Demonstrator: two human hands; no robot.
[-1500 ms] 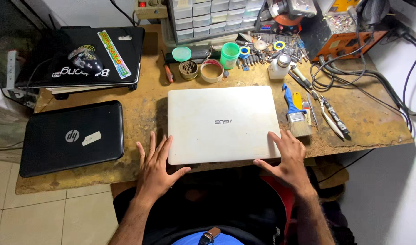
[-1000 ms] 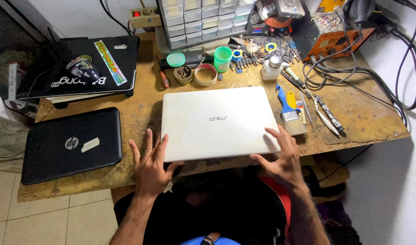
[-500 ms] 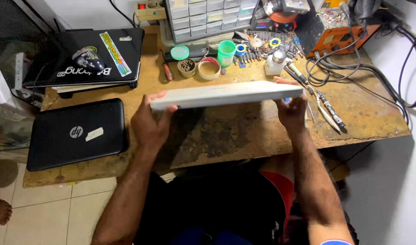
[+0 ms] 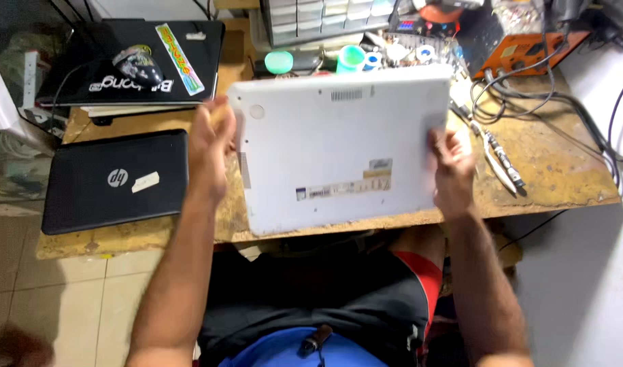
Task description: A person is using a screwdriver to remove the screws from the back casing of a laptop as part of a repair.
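A white laptop (image 4: 339, 149) is held above the wooden workbench (image 4: 563, 170) with its underside facing up; a vent slot, a round foot and label stickers show. My left hand (image 4: 213, 146) grips its left edge. My right hand (image 4: 451, 170), blurred by motion, grips its right edge. The laptop hides the middle of the bench.
A small black laptop (image 4: 114, 180) lies at the left. Behind it a larger black laptop (image 4: 131, 61) carries a mouse (image 4: 138, 64). Pliers and tools (image 4: 502, 163), cables (image 4: 563, 102), an orange device (image 4: 522, 47), tape rolls and a green cup (image 4: 351, 60) crowd the back right.
The white laptop lay lid-up on the bench under my hands. I lifted it by both side edges and turned it over; its underside now faces up.
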